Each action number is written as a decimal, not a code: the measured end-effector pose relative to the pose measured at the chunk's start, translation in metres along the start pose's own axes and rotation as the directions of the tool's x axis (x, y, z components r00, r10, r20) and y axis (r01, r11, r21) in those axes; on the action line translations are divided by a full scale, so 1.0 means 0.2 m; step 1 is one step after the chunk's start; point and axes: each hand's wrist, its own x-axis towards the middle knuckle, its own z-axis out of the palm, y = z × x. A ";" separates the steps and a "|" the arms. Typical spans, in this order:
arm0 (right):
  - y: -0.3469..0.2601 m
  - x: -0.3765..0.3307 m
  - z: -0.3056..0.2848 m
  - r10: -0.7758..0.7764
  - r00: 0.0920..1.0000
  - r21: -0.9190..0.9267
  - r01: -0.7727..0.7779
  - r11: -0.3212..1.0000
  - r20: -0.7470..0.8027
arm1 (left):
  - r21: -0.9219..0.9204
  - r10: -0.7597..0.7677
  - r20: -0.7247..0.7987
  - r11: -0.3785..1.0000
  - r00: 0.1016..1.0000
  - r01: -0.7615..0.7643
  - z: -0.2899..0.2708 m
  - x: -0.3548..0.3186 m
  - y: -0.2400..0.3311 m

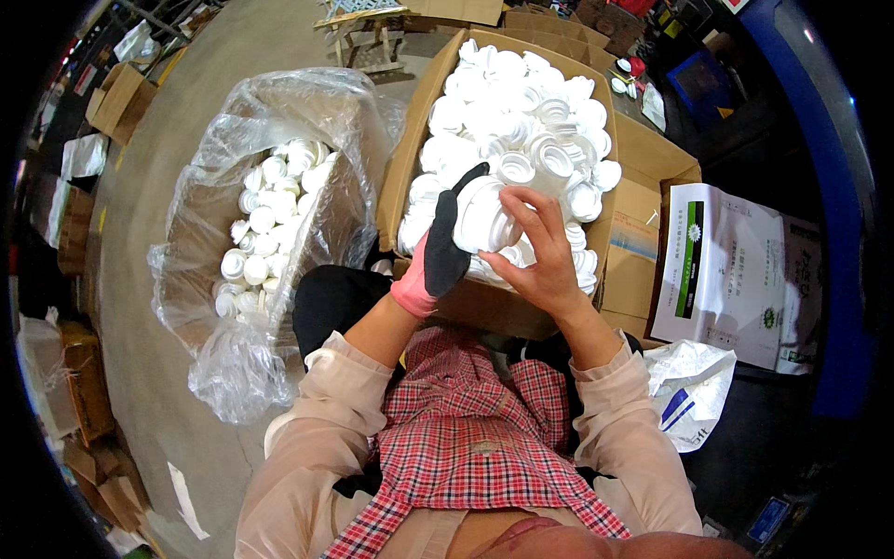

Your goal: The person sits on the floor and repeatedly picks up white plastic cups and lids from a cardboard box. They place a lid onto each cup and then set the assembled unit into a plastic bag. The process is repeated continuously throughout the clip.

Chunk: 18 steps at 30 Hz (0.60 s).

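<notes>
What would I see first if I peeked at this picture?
Most likely the big cardboard box in the middle, heaped with white caps. Right in front of it, the gloved left hand and bare right hand hold one white cap between them. To the left, a clear plastic bag holds more white caps.

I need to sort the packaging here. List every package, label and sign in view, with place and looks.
Open box: centre, brown cardboard, full of white caps.
Lined box: left, clear plastic liner, white caps inside.
Label: open box's right flap, blue and white.
Flat white carton: right, green stripe and print.
White bag: lower right, crumpled, blue marks.
Brown boxes: upper left, closed.
</notes>
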 end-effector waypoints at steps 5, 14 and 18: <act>0.00 0.00 0.01 0.003 1.000 0.001 -0.003 1.000 0.004 | 0.297 0.103 0.043 0.948 0.994 -0.112 -0.03 -0.01 0.02; -0.02 0.01 -0.02 0.044 0.999 -0.003 -0.044 0.999 -0.007 | -0.316 -0.345 0.047 0.885 0.937 0.342 0.00 0.01 0.13; 0.15 -0.04 0.04 0.629 0.764 0.558 -0.587 0.586 0.143 | -0.065 -0.242 0.110 0.966 0.964 0.250 0.06 0.01 0.10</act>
